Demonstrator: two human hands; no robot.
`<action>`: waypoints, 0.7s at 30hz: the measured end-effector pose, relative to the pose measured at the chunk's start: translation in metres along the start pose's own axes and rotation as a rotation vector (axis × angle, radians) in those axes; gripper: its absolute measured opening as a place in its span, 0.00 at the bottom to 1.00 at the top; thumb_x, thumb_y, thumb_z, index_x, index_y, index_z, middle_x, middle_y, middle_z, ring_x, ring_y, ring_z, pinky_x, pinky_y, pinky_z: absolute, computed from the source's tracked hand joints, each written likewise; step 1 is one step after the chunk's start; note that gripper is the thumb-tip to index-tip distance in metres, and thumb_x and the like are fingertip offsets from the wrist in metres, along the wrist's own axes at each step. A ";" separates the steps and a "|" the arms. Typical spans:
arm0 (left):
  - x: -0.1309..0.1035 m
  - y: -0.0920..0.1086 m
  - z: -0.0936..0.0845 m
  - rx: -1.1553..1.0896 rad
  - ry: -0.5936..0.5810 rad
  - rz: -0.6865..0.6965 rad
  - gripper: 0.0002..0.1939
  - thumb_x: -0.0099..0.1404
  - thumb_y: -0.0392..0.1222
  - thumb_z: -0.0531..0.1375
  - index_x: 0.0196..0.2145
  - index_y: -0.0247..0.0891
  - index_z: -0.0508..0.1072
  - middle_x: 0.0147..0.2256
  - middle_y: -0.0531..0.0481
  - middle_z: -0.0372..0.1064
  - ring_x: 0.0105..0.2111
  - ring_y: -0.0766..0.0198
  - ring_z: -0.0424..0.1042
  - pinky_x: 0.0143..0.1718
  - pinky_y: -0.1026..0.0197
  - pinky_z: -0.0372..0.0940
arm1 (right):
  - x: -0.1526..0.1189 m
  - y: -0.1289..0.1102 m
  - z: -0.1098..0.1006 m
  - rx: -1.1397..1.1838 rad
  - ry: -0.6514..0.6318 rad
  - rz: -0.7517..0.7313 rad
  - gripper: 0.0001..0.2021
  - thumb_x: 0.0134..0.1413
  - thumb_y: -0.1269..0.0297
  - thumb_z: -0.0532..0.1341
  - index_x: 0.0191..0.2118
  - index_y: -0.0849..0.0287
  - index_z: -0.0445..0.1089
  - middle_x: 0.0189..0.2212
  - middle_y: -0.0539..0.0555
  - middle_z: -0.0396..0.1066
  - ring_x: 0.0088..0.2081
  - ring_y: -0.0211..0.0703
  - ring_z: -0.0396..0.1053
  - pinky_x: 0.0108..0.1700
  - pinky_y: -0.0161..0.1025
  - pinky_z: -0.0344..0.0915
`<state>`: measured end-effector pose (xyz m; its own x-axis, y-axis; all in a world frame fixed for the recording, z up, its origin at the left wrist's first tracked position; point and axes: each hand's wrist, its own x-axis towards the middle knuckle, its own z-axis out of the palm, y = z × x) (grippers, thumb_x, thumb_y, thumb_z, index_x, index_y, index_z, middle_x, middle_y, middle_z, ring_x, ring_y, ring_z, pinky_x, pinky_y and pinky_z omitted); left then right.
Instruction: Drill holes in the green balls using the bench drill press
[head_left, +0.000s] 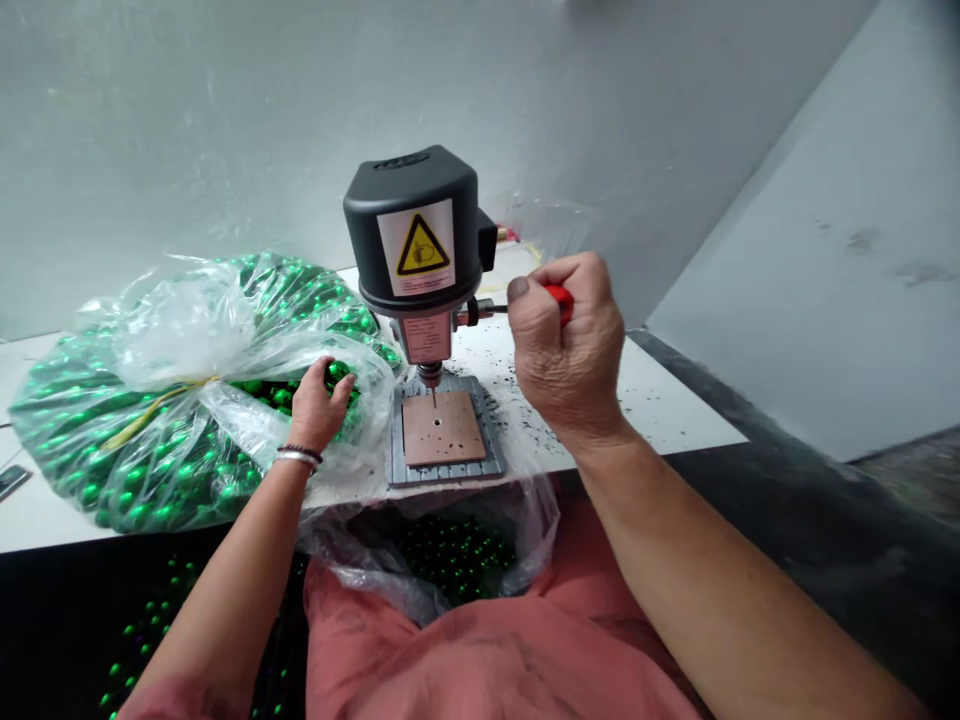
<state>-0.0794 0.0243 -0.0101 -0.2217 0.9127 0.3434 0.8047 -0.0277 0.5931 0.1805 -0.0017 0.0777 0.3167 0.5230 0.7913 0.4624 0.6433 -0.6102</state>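
Observation:
My right hand (566,340) is closed round the red knob (561,303) of the feed lever on a small bench drill press (412,235). My left hand (319,400) is at the mouth of a clear plastic bag (187,340), over shiny green beads (262,392). Its thumb and a finger are apart with green beads showing between them; its other fingers are partly hidden. Under the drill bit (434,396), which stands above it, a brown square board (442,440) with a small hole lies on the grooved grey base (491,455).
Dark crumbs lie on the white table (667,420), mostly right of the drill. An open plastic bag (536,520) of green beads sits at my lap below the table edge. Loose beads (150,625) lie at lower left. A phone-like object (11,480) is at the left edge.

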 end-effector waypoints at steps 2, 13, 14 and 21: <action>-0.019 0.017 -0.009 -0.425 -0.111 -0.106 0.23 0.59 0.50 0.58 0.50 0.39 0.62 0.40 0.45 0.69 0.33 0.62 0.70 0.31 0.60 0.65 | 0.000 0.000 -0.001 0.007 -0.009 0.004 0.11 0.55 0.56 0.55 0.28 0.57 0.58 0.20 0.44 0.58 0.21 0.28 0.53 0.24 0.30 0.55; -0.061 0.051 0.034 -0.517 -0.497 -0.290 0.21 0.55 0.51 0.61 0.43 0.37 0.72 0.20 0.57 0.62 0.19 0.71 0.60 0.20 0.68 0.55 | 0.000 0.002 -0.002 0.046 -0.035 -0.008 0.11 0.56 0.55 0.54 0.29 0.57 0.58 0.20 0.43 0.55 0.21 0.26 0.53 0.25 0.29 0.56; -0.059 0.053 0.036 -0.450 -0.498 -0.292 0.21 0.55 0.51 0.60 0.44 0.38 0.73 0.20 0.57 0.63 0.19 0.70 0.61 0.20 0.68 0.56 | 0.000 0.002 -0.002 0.040 -0.046 -0.014 0.11 0.56 0.55 0.53 0.29 0.57 0.58 0.20 0.43 0.56 0.21 0.26 0.54 0.25 0.28 0.57; -0.046 0.062 0.041 -0.233 -0.539 -0.257 0.24 0.53 0.48 0.61 0.48 0.40 0.74 0.29 0.53 0.74 0.24 0.69 0.66 0.25 0.67 0.60 | 0.001 0.001 -0.006 0.002 -0.080 -0.043 0.12 0.58 0.55 0.52 0.30 0.57 0.58 0.21 0.43 0.58 0.22 0.25 0.57 0.28 0.28 0.61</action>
<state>0.0031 -0.0027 -0.0187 -0.0349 0.9772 -0.2095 0.6084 0.1871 0.7712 0.1864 -0.0041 0.0783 0.2291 0.5377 0.8114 0.4726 0.6673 -0.5756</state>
